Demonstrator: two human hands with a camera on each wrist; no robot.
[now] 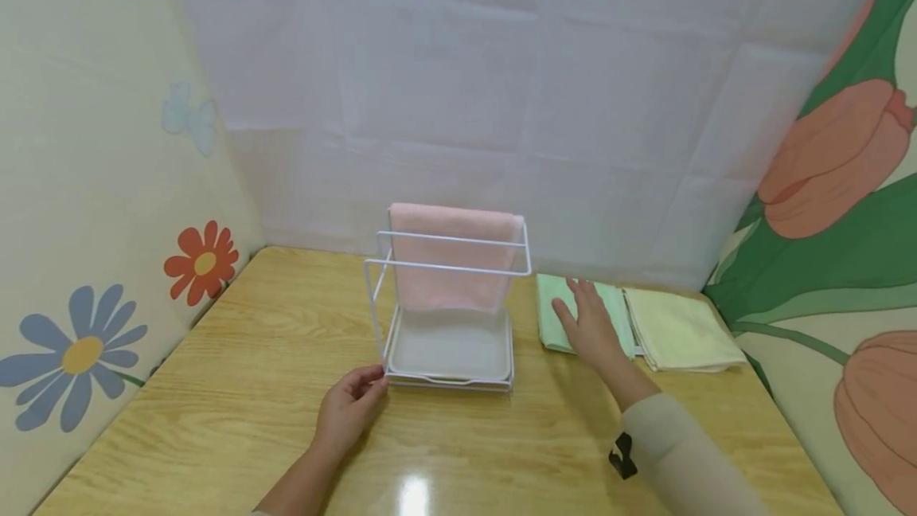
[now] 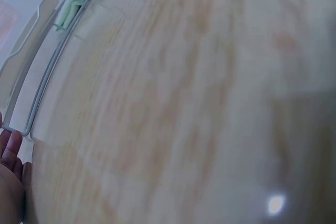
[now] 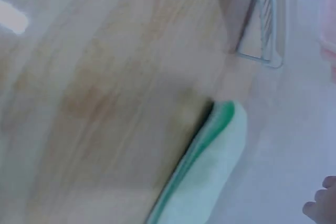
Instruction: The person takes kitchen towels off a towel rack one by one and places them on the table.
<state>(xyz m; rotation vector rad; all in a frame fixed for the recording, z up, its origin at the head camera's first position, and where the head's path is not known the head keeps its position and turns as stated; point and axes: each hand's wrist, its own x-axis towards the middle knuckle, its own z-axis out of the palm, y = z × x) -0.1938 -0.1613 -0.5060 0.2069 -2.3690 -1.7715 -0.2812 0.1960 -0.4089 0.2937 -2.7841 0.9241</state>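
Observation:
A white wire towel rack (image 1: pixel 447 267) stands mid-table, with a pale tray (image 1: pixel 451 345) in its base. Over its rear bar hangs a folded pink towel (image 1: pixel 454 277). My left hand (image 1: pixel 351 408) holds the rack's front left corner between thumb and fingers; the left wrist view catches its fingertips (image 2: pixel 11 148) at the wire frame (image 2: pixel 39 95). To the right of the rack, my right hand (image 1: pixel 591 329) is over a folded mint green towel (image 1: pixel 555 313), fingers spread and fairly straight. In the right wrist view the green towel (image 3: pixel 210 166) shows its layered folded edge.
A folded pale yellow towel (image 1: pixel 684 329) lies right of the green one. Behind the wooden table (image 1: pixel 301 317) hangs a creased white cloth (image 1: pixel 430 102). Flower-patterned panels (image 1: pixel 93 181) flank the table on both sides.

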